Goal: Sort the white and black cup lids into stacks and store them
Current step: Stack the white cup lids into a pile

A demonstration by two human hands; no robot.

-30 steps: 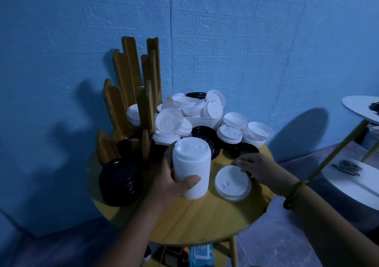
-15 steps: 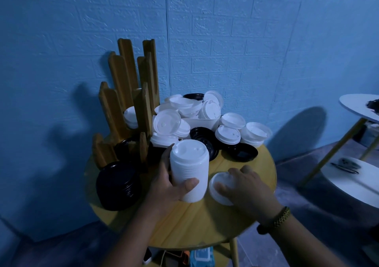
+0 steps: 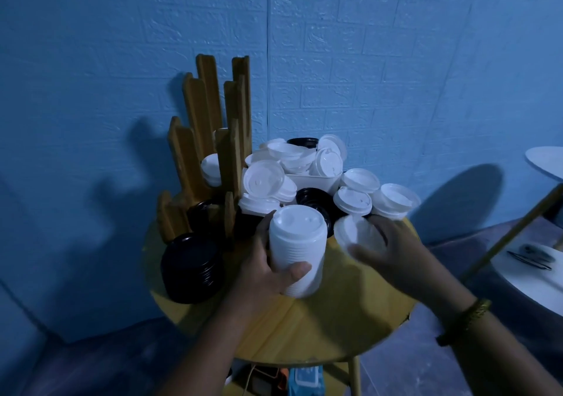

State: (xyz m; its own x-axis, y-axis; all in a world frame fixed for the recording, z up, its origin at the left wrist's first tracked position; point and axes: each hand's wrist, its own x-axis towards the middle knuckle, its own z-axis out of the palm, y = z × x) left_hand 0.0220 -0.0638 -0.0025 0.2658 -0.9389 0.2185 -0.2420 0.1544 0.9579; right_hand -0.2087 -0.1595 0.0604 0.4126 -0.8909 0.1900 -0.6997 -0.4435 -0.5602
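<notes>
My left hand [image 3: 264,269] grips a tall stack of white lids [image 3: 297,251] standing on the round wooden table [image 3: 335,328]. Just right of it, my right hand [image 3: 391,254] holds a single white lid [image 3: 355,235] tilted on edge above the table. Behind them lie several loose white lids [image 3: 353,200] and a few black lids [image 3: 313,202], some heaped in a white bin [image 3: 315,181]. A stack of black lids [image 3: 192,269] rests at the table's left edge. The wooden slotted rack [image 3: 210,139] holds white lids [image 3: 211,168] and black lids [image 3: 204,216] in its slots.
A blue brick-textured wall [image 3: 365,60] stands right behind the table. At the far right are white round side tables [image 3: 542,277] with a dark item on the lower one. Coloured packs [image 3: 304,380] sit under the table.
My right hand picked the flat white lid off the table and raised it, tilted, beside the white stack. My left hand kept its grip on the stack.
</notes>
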